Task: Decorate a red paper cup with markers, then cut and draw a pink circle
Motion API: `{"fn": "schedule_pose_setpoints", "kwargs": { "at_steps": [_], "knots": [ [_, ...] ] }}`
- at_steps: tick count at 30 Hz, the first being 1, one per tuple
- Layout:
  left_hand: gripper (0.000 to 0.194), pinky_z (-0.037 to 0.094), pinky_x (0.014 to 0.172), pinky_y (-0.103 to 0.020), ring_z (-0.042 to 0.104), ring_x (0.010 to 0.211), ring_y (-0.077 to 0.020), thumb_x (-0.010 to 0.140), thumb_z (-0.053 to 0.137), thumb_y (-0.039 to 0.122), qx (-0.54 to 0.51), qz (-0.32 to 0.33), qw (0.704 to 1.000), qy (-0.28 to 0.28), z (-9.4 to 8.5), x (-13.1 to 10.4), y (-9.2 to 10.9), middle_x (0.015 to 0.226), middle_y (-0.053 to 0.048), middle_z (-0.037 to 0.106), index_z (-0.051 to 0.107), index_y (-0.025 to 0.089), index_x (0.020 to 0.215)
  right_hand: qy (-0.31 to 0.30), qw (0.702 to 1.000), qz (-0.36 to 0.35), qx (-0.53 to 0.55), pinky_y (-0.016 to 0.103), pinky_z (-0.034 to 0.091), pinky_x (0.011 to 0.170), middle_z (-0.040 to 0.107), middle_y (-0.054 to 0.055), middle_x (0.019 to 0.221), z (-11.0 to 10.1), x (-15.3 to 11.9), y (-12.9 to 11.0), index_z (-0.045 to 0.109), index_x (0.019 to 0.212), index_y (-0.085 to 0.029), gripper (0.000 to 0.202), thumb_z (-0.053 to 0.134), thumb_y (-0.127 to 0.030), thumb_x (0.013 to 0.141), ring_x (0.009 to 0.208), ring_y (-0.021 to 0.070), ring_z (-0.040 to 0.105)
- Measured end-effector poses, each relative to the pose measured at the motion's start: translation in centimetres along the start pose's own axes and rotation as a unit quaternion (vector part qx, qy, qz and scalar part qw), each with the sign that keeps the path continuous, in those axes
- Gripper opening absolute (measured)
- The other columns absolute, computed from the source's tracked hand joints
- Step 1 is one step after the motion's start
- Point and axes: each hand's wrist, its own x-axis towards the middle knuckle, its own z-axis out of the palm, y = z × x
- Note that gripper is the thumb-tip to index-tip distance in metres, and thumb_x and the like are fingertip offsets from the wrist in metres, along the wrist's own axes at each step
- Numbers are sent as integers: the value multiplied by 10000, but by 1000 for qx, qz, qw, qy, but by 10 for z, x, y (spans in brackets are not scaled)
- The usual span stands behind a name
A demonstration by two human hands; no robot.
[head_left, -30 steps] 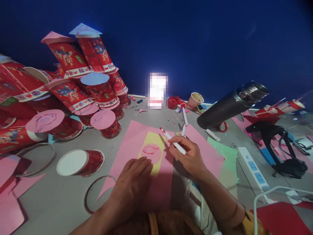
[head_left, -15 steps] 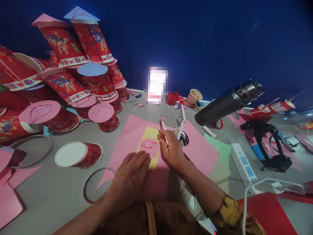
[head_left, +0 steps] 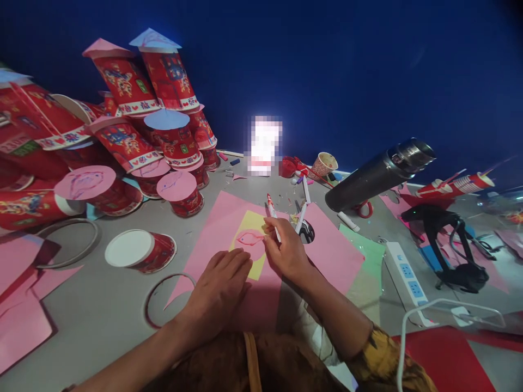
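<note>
A pink paper disc [head_left: 251, 244] with a fish outline drawn in red lies on a yellow paper strip [head_left: 250, 221], over a large pink sheet [head_left: 335, 245]. My left hand [head_left: 223, 283] rests flat with fingers stretched over the lower left edge of the disc. At the disc's right edge, my right hand [head_left: 286, 247] is closed around a white marker [head_left: 271, 207] with a red end pointing up and away. The marker's lower part is hidden by the fingers. Scissors [head_left: 307, 231] lie just right of my right hand, partly under white pens.
Stacked red paper cups [head_left: 126, 81] with paper tops rise at the left. A cup [head_left: 159, 251] lies near them. A dark flask [head_left: 371, 177], a power strip [head_left: 406, 277] and a black strap device [head_left: 445, 245] are on the right. A bright phone-like screen [head_left: 265, 141] stands behind.
The view has shifted slightly, so the cups at the left appear further right. Both hands keep nearly the same places, and the marker is still in my right hand.
</note>
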Motion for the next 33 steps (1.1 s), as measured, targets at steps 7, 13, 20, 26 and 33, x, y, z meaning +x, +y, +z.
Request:
{"fn": "schedule_pose_setpoints", "kwargs": {
  "at_steps": [7, 13, 20, 26, 33],
  "knots": [
    [264, 532, 1048, -512, 681, 1197, -319, 954, 616, 109, -3, 4, 1000, 8, 0, 0, -1, 1254, -130, 755, 680, 142, 1208, -35, 999, 17, 13, 404, 597, 934, 710, 89, 1094, 2, -2, 1, 623, 1266, -211, 371, 577, -102, 914, 991, 232, 712],
    [243, 564, 975, -486, 678, 1152, -298, 967, 530, 63, -25, 12, 999, 41, -5, 2, -1, 1229, -129, 744, 691, 168, 1115, -38, 997, 57, 47, 366, 605, 881, 726, 71, 1120, 2, -2, 1, 638, 1244, -219, 381, 618, -108, 880, 890, 191, 716],
    [283, 588, 962, -496, 661, 1181, -306, 977, 512, 54, -47, 27, 995, 86, -2, 0, -2, 1256, -142, 706, 634, 177, 1201, -47, 996, 57, 51, 364, 595, 892, 744, 73, 1112, -1, -1, 0, 669, 1193, -223, 332, 577, -104, 897, 935, 199, 723],
    [436, 603, 948, -448, 660, 1137, -270, 932, 703, 298, -203, -198, 939, 197, -8, 1, -6, 1292, -128, 634, 561, 224, 1338, -65, 970, 131, 194, 308, 597, 803, 765, 62, 1105, -17, 2, -18, 696, 1131, -237, 267, 676, -193, 868, 962, 195, 736],
    [645, 569, 714, -317, 644, 759, -157, 832, 726, 403, -427, -372, 820, 81, -18, 10, 3, 1013, -15, 671, 502, 223, 1410, -48, 938, 181, 292, 291, 592, 797, 779, 64, 1070, -21, 1, -19, 690, 1139, -221, 307, 734, -245, 837, 809, 136, 703]
  ]
}}
